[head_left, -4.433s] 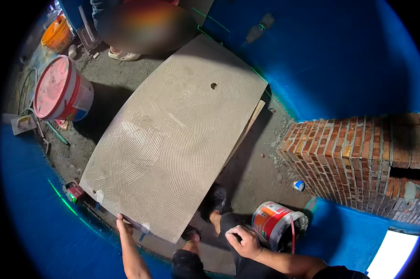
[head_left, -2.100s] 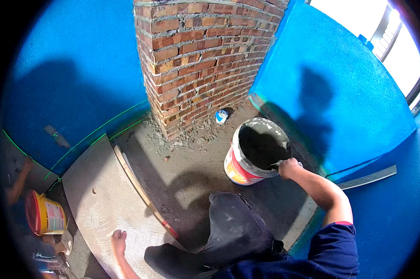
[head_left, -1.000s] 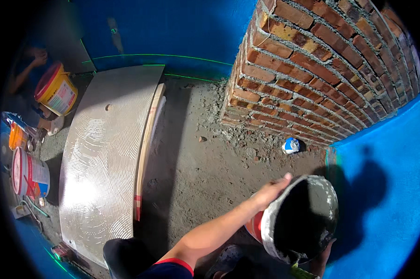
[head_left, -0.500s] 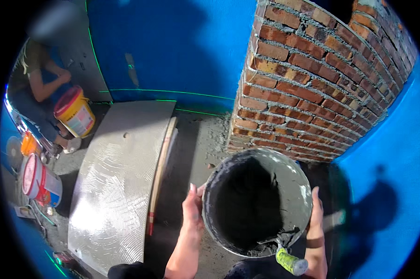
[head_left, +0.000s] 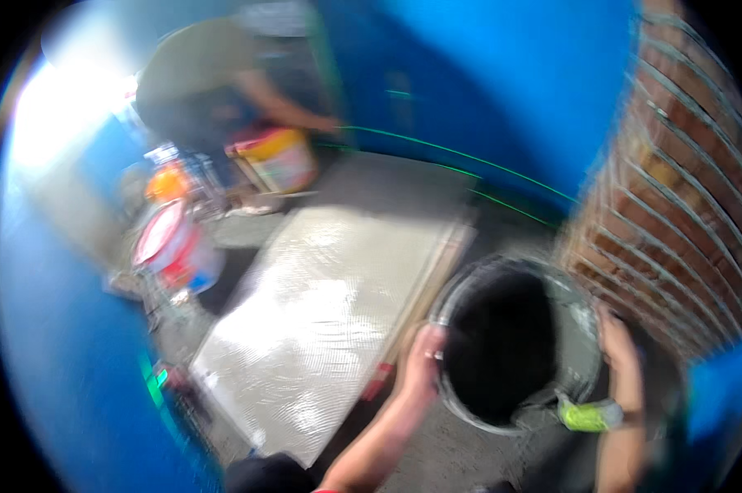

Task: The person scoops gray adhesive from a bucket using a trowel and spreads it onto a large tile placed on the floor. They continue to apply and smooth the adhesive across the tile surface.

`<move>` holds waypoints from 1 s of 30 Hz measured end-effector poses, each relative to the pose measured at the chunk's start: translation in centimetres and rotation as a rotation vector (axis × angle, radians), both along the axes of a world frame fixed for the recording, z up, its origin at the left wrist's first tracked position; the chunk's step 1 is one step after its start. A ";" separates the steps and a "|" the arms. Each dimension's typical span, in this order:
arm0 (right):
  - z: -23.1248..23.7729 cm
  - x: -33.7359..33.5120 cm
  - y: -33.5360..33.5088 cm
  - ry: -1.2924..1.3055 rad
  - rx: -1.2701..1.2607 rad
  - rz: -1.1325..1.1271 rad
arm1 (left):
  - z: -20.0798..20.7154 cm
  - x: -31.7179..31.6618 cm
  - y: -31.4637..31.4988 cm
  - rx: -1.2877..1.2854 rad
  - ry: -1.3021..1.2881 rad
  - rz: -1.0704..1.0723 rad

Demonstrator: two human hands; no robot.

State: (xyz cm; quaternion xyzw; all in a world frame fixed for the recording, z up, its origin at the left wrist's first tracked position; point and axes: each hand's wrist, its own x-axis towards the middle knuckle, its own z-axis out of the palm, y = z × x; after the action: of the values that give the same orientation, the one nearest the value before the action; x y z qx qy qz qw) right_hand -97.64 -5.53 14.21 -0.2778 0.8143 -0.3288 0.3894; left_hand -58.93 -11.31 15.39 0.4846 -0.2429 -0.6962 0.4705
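Note:
A round dark bucket [head_left: 578, 341], coated with grey mortar on its inner wall, is held between my two hands. My left hand [head_left: 424, 360] grips its left side, close to the edge of the large slab. On the opposite side my right hand [head_left: 621, 341] is closed against the rim. A trowel's yellow-green handle [head_left: 586, 416] sticks out over the bucket's near right rim, beside my right wrist; its blade is not distinct. Deep shadow hides most of the bucket's contents.
A large slab [head_left: 305, 337] with combed, ridged adhesive lies to the left. Beyond it, a person [head_left: 198, 82] bends over a yellow-and-red bucket [head_left: 280, 160]. A white-and-red bucket [head_left: 177, 251] stands at left. A brick wall [head_left: 658, 197] rises at right; green laser lines cross the blue wall [head_left: 469, 99].
My view has swung left and blurred, so the scene sits farther right. Both hands still hold the bucket. The other person now leans forward with an arm stretched toward the wall.

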 end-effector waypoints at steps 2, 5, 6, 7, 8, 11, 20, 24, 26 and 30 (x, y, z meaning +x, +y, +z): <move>1.5 -4.7 3.2 0.682 -0.269 0.354 | -4.5 -0.7 -3.0 -0.202 0.001 -0.141; 6.9 -7.5 9.8 -0.714 -0.012 0.073 | -6.0 -1.0 -5.6 -0.241 0.202 -0.457; 12.4 1.8 10.2 -0.142 -0.046 0.442 | -7.5 -0.6 -5.8 -0.293 -0.151 -0.346; 17.4 8.2 11.1 0.188 -0.070 0.695 | -9.3 -0.6 -6.7 -0.342 -0.496 -0.238; 20.6 12.7 11.5 0.449 -0.040 0.848 | -8.5 -1.2 -8.2 -0.357 -0.280 -0.379; 23.0 19.8 10.2 0.894 0.333 0.907 | -2.8 -0.9 -9.4 -0.151 0.291 -0.602; 12.2 15.7 8.7 1.431 0.751 1.379 | -4.7 -3.3 -13.5 -0.348 0.375 -0.740; 15.0 15.2 9.4 1.406 0.591 1.343 | -3.5 -3.0 -13.6 -0.336 0.286 -0.765; 15.6 15.5 10.3 1.365 0.483 1.309 | -4.2 -2.9 -13.7 -0.308 0.307 -0.762; 12.9 14.2 14.0 1.389 0.392 1.144 | -5.7 -3.5 -14.1 -0.491 0.197 -0.647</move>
State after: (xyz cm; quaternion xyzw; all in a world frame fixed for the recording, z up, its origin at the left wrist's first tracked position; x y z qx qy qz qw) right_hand -83.47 8.50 27.16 -0.7024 0.6448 0.2982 -0.0434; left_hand -62.39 -25.40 9.66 0.1876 -0.4952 -0.7726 0.3501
